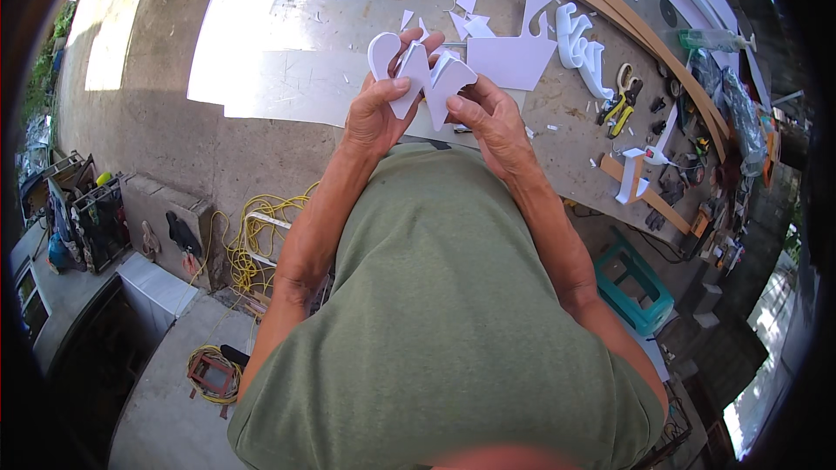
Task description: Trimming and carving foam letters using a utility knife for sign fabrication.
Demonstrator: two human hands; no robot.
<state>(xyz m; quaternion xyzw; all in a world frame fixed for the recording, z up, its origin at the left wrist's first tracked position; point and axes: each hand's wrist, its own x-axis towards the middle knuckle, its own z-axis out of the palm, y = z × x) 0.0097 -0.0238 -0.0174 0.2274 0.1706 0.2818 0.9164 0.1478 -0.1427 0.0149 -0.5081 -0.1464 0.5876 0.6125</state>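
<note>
Trailing in loops at left, yellow cord [242,254] lies near a person [435,278] whose left hand [376,113] pinches one end of a white zigzag piece [418,71], held up over a worktable's [566,148] near edge; the right hand [496,129] pinches the other end between thumb and fingers. Rightward lie a notched white sheet [509,63], a curly white shape [572,50] and yellow-handled pliers [621,120]; a green stool [651,318] stands below.

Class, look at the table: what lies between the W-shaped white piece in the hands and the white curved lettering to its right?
In the head view, a flat white offcut lies between the W-shaped piece and the curved lettering.
</note>
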